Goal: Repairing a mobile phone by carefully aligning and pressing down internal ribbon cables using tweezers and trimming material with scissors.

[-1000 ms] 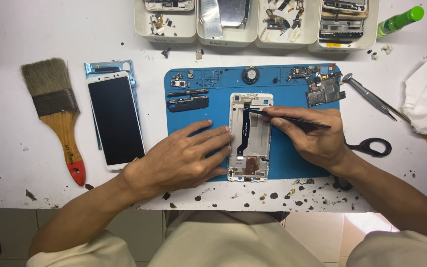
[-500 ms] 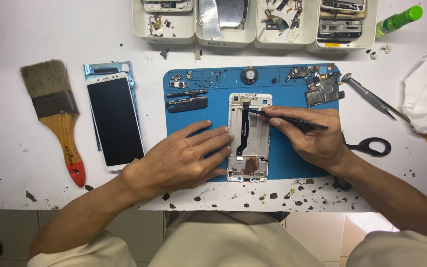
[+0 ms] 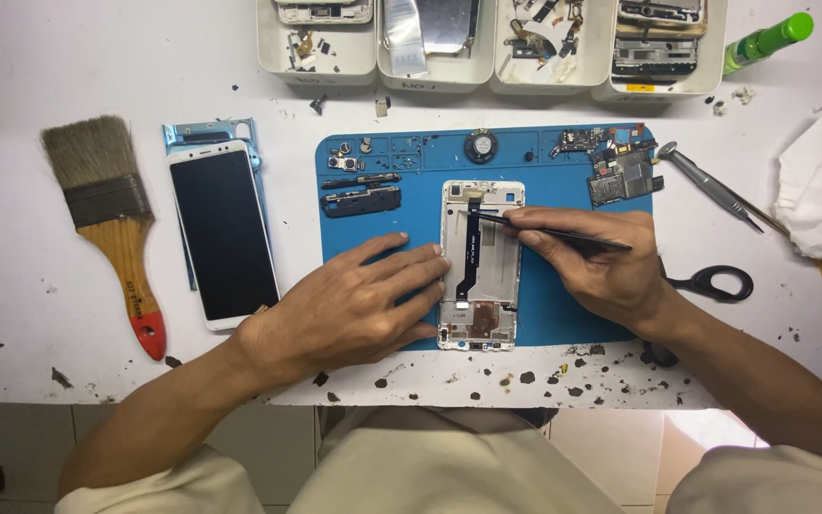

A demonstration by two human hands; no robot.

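Blue mat (image 3: 563, 295): opened phone (image 3: 480, 266), perhaps tweezers (image 3: 563, 235), scissors (image 3: 715, 283) alongside.

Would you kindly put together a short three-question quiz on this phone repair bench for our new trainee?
1. True or false: the left hand lies flat, fingers against the opened phone frame.
2. What does the right hand hold? A) scissors B) a thin dark tool C) the paintbrush
3. Which thing lies between the paintbrush and the blue mat?

Key:
1. True.
2. B: the thin dark tool, its tip at the frame's upper part; the scissors lie on the table.
3. The phone screen, face up.
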